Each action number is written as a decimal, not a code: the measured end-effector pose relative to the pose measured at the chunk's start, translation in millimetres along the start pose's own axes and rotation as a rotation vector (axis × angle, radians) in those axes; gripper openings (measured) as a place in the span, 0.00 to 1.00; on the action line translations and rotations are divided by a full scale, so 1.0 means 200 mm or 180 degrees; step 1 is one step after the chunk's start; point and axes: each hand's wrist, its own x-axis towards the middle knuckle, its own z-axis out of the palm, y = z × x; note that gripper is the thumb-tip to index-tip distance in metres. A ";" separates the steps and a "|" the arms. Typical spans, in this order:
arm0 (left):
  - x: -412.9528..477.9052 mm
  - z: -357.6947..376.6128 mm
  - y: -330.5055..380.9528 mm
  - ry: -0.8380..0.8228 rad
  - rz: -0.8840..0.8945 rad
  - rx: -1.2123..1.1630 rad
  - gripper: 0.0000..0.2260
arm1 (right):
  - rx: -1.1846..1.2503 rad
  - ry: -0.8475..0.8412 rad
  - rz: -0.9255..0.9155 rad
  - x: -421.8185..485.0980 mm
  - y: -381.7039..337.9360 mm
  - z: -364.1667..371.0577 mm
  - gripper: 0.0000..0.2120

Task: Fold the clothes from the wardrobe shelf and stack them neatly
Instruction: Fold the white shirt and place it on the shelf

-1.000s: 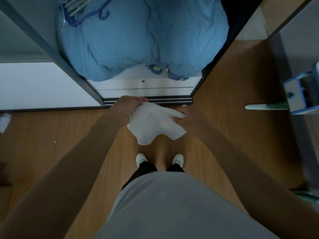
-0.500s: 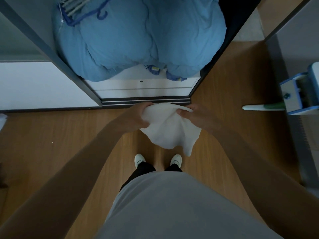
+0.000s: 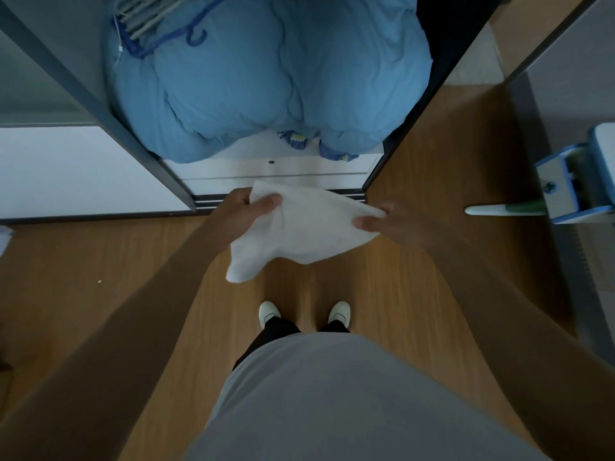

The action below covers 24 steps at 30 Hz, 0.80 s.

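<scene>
A small white cloth (image 3: 299,227) is stretched out in the air between my two hands, in front of the open wardrobe. My left hand (image 3: 248,212) pinches its upper left corner with the thumb on top. At the cloth's right corner, my right hand (image 3: 386,224) pinches it the same way. A loose lower corner of the cloth hangs down to the left, above the wooden floor. A big blue quilt (image 3: 266,78) fills the wardrobe shelf (image 3: 266,164) ahead.
Blue and grey hangers (image 3: 156,24) lie on the quilt at the back left. The wardrobe's grey door frame (image 3: 100,108) stands left, a dark panel right. A blue and white mop tool (image 3: 565,191) lies on the floor at the right. My white shoes (image 3: 304,312) stand below.
My hands have moved apart and spread the bunched cloth out wide. The hanging corner has swung from the right side to the left.
</scene>
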 end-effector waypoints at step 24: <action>-0.05 0.03 -0.08 -0.0304 -0.0659 -0.1505 0.15 | 0.2303 0.0310 0.0428 0.05 0.00 0.13 0.27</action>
